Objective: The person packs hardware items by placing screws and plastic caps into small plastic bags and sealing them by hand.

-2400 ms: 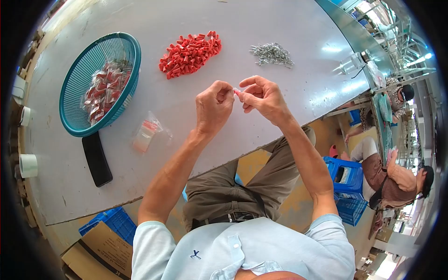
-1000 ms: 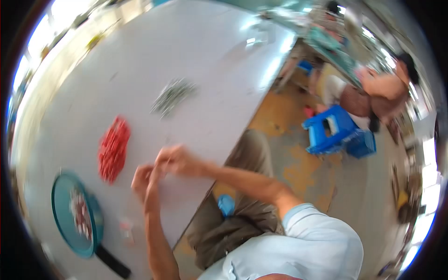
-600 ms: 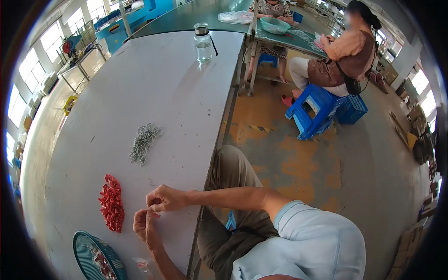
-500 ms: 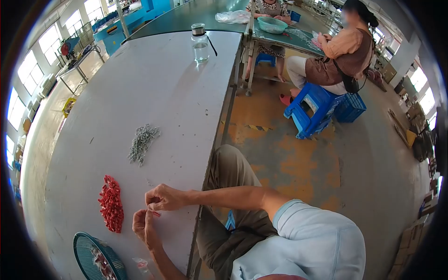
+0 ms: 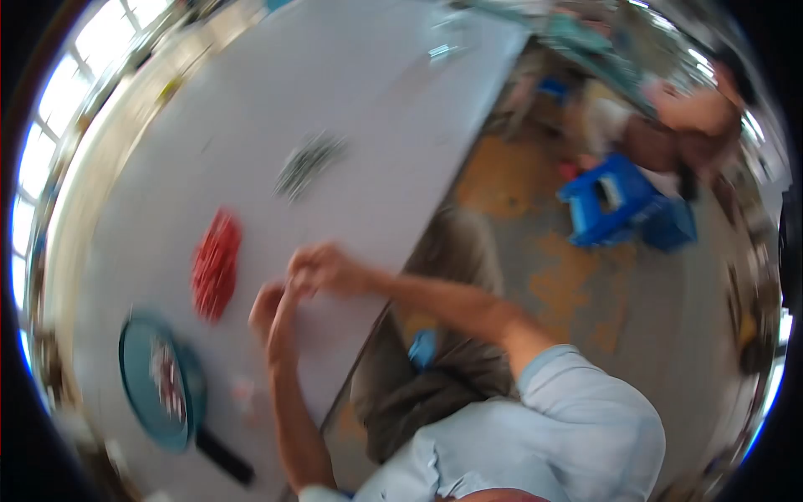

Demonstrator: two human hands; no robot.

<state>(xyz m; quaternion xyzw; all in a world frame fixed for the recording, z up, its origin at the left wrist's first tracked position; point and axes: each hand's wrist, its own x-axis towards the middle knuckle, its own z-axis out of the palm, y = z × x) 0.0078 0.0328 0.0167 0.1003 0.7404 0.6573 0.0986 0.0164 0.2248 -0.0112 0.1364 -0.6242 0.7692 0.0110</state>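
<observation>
Motion smears the whole head view. My left hand (image 5: pixel 273 316) and my right hand (image 5: pixel 324 268) meet above the table, fingertips together. Both have bent, closed fingers; whatever is between them is hidden or too blurred to make out. Left of my hands lies a heap of red pieces (image 5: pixel 217 266). Beyond them is a pile of small silvery metal pieces (image 5: pixel 309 164). A teal basket (image 5: pixel 197 393) with packed bags in it stands at the lower left. Near my left forearm is a small clear bag with red (image 5: pixel 243 391).
A black phone (image 5: pixel 224 456) lies beside the basket on the pale table (image 5: pixel 368 100). A clear bottle (image 5: pixel 443 42) stands near the far edge. Right of the table, a person (image 5: pixel 694 113) sits by a blue stool (image 5: pixel 609 199) and a blue crate (image 5: pixel 669 224).
The head view has swung back down and left, so the basket and phone show more fully and the scene is blurred. My hands remain together.
</observation>
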